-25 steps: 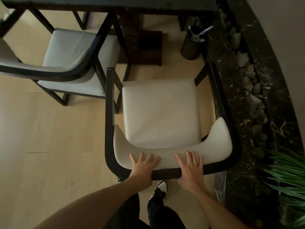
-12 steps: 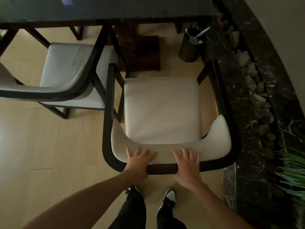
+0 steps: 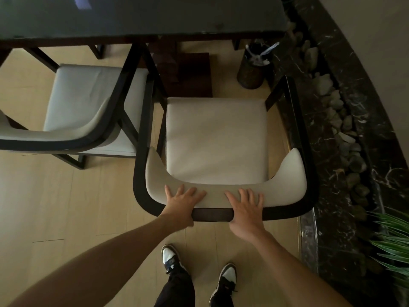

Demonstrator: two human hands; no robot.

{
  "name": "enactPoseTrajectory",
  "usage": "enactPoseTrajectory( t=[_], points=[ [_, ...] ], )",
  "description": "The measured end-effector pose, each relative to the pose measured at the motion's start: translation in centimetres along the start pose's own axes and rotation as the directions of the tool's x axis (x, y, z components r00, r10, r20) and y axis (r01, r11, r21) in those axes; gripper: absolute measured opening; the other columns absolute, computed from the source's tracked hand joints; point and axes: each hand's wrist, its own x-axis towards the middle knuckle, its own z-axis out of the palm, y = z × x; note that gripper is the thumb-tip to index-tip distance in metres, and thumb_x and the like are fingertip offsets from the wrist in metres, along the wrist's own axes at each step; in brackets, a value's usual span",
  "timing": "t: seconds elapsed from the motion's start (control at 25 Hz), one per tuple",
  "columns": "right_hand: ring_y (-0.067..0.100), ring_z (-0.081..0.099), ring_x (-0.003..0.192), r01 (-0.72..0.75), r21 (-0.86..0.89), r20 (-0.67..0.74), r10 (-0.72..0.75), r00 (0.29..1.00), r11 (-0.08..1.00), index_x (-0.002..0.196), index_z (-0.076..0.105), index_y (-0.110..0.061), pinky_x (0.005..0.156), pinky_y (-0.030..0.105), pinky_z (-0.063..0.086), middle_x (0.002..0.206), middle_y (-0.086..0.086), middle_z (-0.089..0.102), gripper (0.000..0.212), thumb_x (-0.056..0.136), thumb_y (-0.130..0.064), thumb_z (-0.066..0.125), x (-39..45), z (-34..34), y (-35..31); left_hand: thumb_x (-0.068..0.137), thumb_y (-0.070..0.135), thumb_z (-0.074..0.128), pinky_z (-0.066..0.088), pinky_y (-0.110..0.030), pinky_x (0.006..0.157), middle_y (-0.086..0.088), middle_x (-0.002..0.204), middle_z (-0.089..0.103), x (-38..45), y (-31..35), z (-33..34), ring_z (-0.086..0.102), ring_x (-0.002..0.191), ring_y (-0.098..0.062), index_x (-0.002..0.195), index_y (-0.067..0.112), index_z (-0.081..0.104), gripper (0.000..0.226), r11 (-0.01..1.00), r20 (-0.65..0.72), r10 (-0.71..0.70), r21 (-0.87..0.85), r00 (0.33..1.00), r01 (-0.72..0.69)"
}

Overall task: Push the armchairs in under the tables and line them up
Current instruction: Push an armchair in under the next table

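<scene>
A dark-framed armchair (image 3: 215, 138) with a cream seat and curved backrest stands right in front of me, facing the dark table (image 3: 141, 16). My left hand (image 3: 182, 206) and my right hand (image 3: 245, 210) both lie over the top of its backrest, fingers spread on the cream padding, palms against the dark rail. The seat's front edge is short of the table edge. A second matching armchair (image 3: 88, 103) stands to the left, angled, its front under the table.
A small round bin (image 3: 252, 69) stands by the table's right end. A dark marble border with grey pebbles (image 3: 345, 138) runs along the right, close to the chair's right arm. Green plant leaves (image 3: 391, 242) are at lower right. The table's dark pedestal base (image 3: 188, 74) lies ahead of the seat.
The armchair has slid forward toward the table with both hands on its backrest, and I have stepped after it. The table now fills more of the top.
</scene>
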Motion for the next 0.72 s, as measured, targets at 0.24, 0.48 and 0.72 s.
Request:
enactPoseTrajectory(
  t=[0.24, 0.48, 0.72],
  points=[
    [0.033, 0.018, 0.143, -0.006, -0.013, -0.015, 0.006, 1.0, 1.0, 0.152, 0.022, -0.039, 0.119, 0.059, 0.002, 0.15, 0.006, 0.029, 0.092, 0.075, -0.02, 0.068, 4.8, -2.6, 1.8, 0.075, 0.032, 0.081, -0.007, -0.08, 0.106, 0.002, 0.156, 0.028, 4.5, -0.6, -3.1, 0.013, 0.148, -0.035, 0.154, 0.038, 0.017, 0.102, 0.999, -0.035, 0.011, -0.033, 0.999, -0.013],
    [0.034, 0.02, 0.142, -0.012, -0.009, -0.03, 0.011, 0.999, 1.0, 0.151, 0.023, -0.038, 0.118, 0.061, 0.006, 0.149, 0.007, 0.031, 0.091, 0.074, -0.022, 0.069, 9.1, -4.6, 1.7, 0.075, 0.033, 0.082, -0.007, -0.08, 0.106, 0.001, 0.157, 0.027, 8.1, -2.5, -6.3, 0.011, 0.149, -0.037, 0.154, 0.037, 0.015, 0.104, 1.0, -0.021, 0.018, -0.026, 1.0, -0.018],
    [0.033, 0.024, 0.139, -0.013, -0.007, -0.06, 0.013, 0.998, 1.0, 0.151, 0.026, -0.038, 0.118, 0.06, 0.008, 0.145, 0.006, 0.034, 0.089, 0.075, -0.022, 0.069, 12.5, -6.4, 1.6, 0.072, 0.034, 0.084, -0.004, -0.08, 0.107, 0.002, 0.155, 0.03, 10.9, -4.2, -9.0, 0.013, 0.148, -0.036, 0.153, 0.038, 0.018, 0.104, 0.999, -0.038, 0.035, -0.018, 0.999, -0.036]
  ],
)
